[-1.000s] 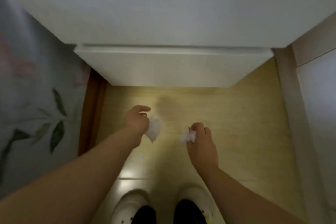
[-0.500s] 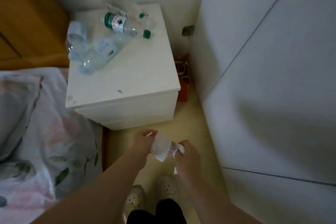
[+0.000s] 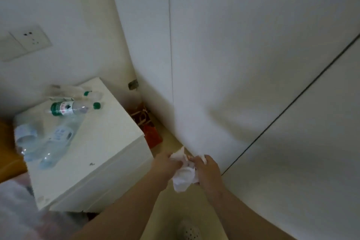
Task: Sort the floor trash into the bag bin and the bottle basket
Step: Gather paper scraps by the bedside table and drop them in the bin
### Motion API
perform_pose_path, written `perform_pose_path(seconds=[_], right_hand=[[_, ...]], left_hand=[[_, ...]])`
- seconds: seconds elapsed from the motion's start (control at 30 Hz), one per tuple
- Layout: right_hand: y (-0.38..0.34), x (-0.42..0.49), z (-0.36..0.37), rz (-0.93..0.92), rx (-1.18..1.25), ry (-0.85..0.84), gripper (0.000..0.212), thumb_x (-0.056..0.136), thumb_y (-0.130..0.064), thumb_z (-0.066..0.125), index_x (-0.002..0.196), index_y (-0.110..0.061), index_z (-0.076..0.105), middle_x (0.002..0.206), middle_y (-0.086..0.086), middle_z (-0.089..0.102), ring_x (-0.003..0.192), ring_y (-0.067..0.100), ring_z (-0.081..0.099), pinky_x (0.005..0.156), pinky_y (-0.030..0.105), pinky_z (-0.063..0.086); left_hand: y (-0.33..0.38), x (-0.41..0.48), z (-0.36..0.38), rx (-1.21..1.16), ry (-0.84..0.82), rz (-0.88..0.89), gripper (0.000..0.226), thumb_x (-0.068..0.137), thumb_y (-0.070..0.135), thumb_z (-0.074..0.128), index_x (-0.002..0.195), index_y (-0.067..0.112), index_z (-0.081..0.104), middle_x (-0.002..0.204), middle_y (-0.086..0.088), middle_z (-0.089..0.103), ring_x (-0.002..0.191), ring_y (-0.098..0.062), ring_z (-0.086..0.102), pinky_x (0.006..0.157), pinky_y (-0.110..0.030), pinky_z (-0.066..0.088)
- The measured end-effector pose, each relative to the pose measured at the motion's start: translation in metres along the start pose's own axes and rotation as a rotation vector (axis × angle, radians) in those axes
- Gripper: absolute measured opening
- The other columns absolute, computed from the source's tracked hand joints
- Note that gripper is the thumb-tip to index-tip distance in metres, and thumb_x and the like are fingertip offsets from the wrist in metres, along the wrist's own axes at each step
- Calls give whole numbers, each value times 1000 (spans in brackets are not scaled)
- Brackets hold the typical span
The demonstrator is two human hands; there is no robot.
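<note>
Gripping one wad of crumpled white tissue (image 3: 184, 178) between them, the left hand (image 3: 167, 164) and right hand (image 3: 208, 171) meet over the floor (image 3: 175, 209). Both are closed on it. The left hand's fingers curl round the wad's upper left side and the right hand's fingers curl round its right side. The knuckles of the two hands sit just beside each other, with the tissue pinched in the gap. How hard each finger presses cannot be told, as the frame is soft.

The tissue is thin and creased, bunched rather than folded. Its bulk sags below the hands in a loose pouch. One pointed corner sticks up above the left hand, and a smaller scrap shows above the right hand's knuckles.

Just beyond the grip and a little to its left, a red bag (image 3: 151, 130) stands on the floor, squeezed between a white nightstand (image 3: 109, 142) and a white wardrobe (image 3: 233, 64). The wardrobe runs close along the right of the grip. The nightstand is left of the grip, near the left forearm. On its top, well apart from the hands, several clear plastic bottles (image 3: 72, 108) lie on their sides, two with green caps. Farther left and higher, a socket (image 3: 29, 41) sits in the wall. Below the grip, a white perforated shoe (image 3: 190, 231) shows, and pale bedding (image 3: 17, 212) fills the lower left.
</note>
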State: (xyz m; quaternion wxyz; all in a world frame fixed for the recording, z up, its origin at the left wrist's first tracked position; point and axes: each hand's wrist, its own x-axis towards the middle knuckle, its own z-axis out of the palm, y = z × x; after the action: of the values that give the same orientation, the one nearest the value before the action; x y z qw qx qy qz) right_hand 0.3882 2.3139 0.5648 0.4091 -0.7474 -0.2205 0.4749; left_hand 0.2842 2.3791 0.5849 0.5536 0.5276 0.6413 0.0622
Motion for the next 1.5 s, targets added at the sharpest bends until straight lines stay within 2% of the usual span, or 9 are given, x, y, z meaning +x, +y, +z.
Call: perform_pose_path(seconds=[0.3, 0.43, 0.63, 0.73, 0.83, 1.07, 1.23, 1.33, 1.5], right_hand=[[64, -81, -114, 183, 316, 513, 24, 97, -21, 43, 78, -9, 50, 71, 6, 50, 62, 18, 47, 59, 30, 41], [90, -126, -180, 235, 490, 603, 24, 101, -30, 29, 97, -13, 46, 80, 4, 50, 66, 14, 48, 53, 23, 40], [153, -220, -316, 220, 789, 721, 15, 98, -35, 39, 100, -20, 39, 89, 4, 52, 67, 14, 51, 52, 19, 40], [200, -272, -378, 254, 870, 859, 20, 95, -35, 47, 103, -18, 40, 90, 4, 51, 63, 12, 48, 45, 16, 36], [257, -333, -437, 239, 964, 1037, 24, 97, -35, 39, 114, -18, 40, 96, 5, 50, 64, 13, 44, 44, 16, 32], [359, -439, -522, 201, 1119, 1488, 30, 102, -29, 31, 95, -4, 47, 88, 15, 52, 78, 25, 55, 59, 25, 42], [406, -499, -566, 332, 1124, 1668, 24, 90, -1, 34, 68, -8, 40, 59, 7, 33, 48, 15, 29, 44, 17, 24], [432, -520, -595, 403, 1165, 1699, 26, 92, -2, 38, 68, -5, 49, 58, 10, 37, 48, 17, 30, 44, 17, 24], [467, -555, -656, 440, 1183, 1764, 26, 95, -12, 41, 72, -6, 51, 66, 11, 47, 52, 18, 38, 45, 19, 29]], left_hand=[[41, -63, 138, 281, -391, 223, 10, 90, 16, 58, 96, 7, 58, 96, -12, 61, 86, -26, 59, 67, -29, 47], [52, -109, 224, 389, -487, 265, 25, 89, 24, 60, 102, 2, 64, 90, -12, 63, 70, -20, 60, 54, -22, 44], [61, -227, 406, 358, -607, 103, 61, 94, 54, 38, 86, 0, 64, 87, -17, 66, 68, -25, 58, 68, -29, 49], [48, -300, 479, 441, -823, 51, 46, 102, 33, 32, 114, -3, 57, 130, -24, 53, 107, -33, 57, 84, -33, 44], [22, -372, 547, 576, -959, 213, 35, 96, 5, 40, 129, -7, 46, 130, -26, 52, 120, -38, 52, 75, -29, 39], [-34, -506, 664, 850, -1297, 307, 19, 93, 19, 45, 92, 6, 60, 107, -16, 63, 99, -30, 61, 82, -33, 47], [-51, -569, 731, 1004, -1380, 360, 30, 92, 5, 49, 62, 7, 53, 74, -15, 58, 80, -30, 57, 73, -31, 45], [-52, -588, 778, 994, -1424, 406, 21, 81, -13, 55, 72, 5, 55, 88, -17, 62, 89, -31, 60, 86, -39, 52], [-60, -644, 848, 1070, -1469, 520, 11, 67, 3, 64, 65, 12, 59, 100, -24, 68, 97, -37, 66, 88, -47, 55]])
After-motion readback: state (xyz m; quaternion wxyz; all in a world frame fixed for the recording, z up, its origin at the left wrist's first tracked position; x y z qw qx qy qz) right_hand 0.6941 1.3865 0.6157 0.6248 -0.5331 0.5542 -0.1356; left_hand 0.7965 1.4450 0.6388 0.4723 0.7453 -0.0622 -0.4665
